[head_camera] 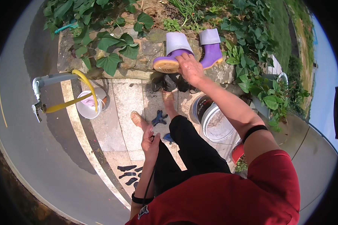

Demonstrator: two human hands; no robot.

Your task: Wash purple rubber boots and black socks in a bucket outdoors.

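Note:
My right hand (190, 67) is closed on a purple rubber boot (173, 57) with a pale folded-down cuff, its tan sole tilted towards me over the edge of a low stone wall. Just right of it a matching purple boot (211, 52) stands on the wall. Dark footwear (169, 81) is lined up at the wall's foot, below my right hand. My left hand (150, 142) hangs in front of my left leg with fingers partly curled, and nothing shows in it. Blue gloves (159, 118) lie on the paving between my feet.
At left, a yellow hose (66, 103) runs from a metal tap (37, 108) into a white bucket (87, 111) holding pink cloth. White buckets (218, 123) stand at right, near a red object (237, 153). Several dark socks (127, 168) lie on the paving. Leafy plants (109, 42) overhang the wall.

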